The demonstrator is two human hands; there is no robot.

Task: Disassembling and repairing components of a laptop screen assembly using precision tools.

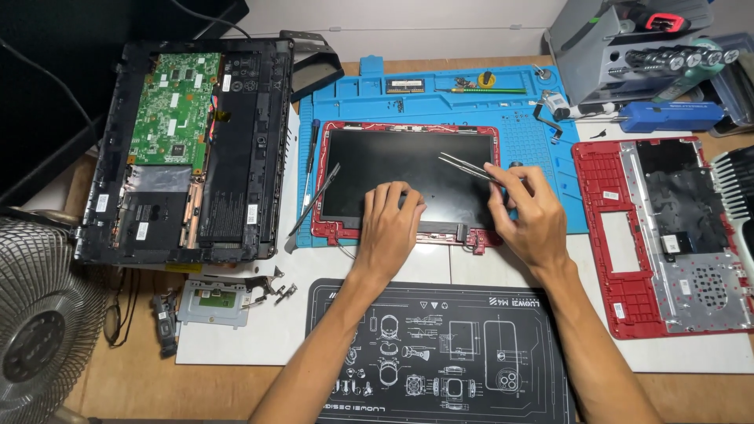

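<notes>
Where the desk begins at far left, a metal fan sits low, beside an opened laptop base showing its green circuit board and black battery. Below it lie a loose touchpad and small hinges. A dark prying tool rests at the left edge of the blue work mat. On that mat lies the red-framed laptop screen, face up. Left hand presses flat on the screen's lower edge, fingers spread, gripping nothing. Right hand is pinched shut on metal tweezers, tips pointing left over the glass. A black printed mat lies nearest the person. Far right: a red keyboard frame, underside up.
</notes>
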